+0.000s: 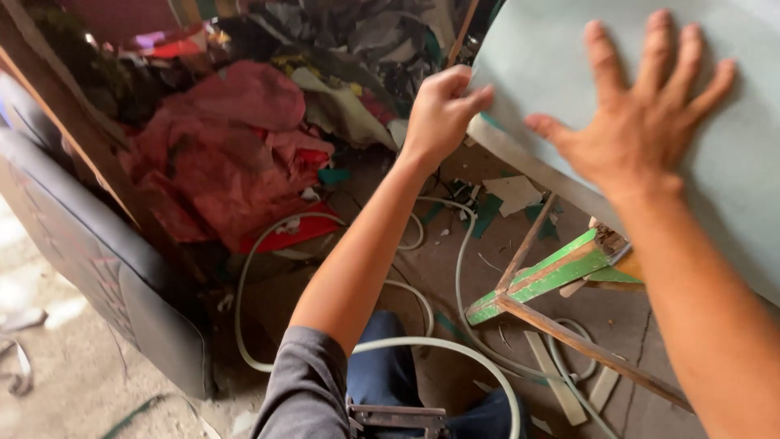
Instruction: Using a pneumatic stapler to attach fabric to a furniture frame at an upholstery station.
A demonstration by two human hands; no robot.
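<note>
A large pale green-grey sheet covers a padded panel at the upper right. My left hand pinches the sheet's left edge with closed fingers. Flat on top of the sheet lies my right hand, fingers spread wide. The panel rests on a stand of green-painted wood and a thin brown wooden stick.
A heap of red fabric and grey scraps fills the back. A black padded seat leans at the left. A pale hose loops over the dusty floor by my knee. Wood offcuts lie below the stand.
</note>
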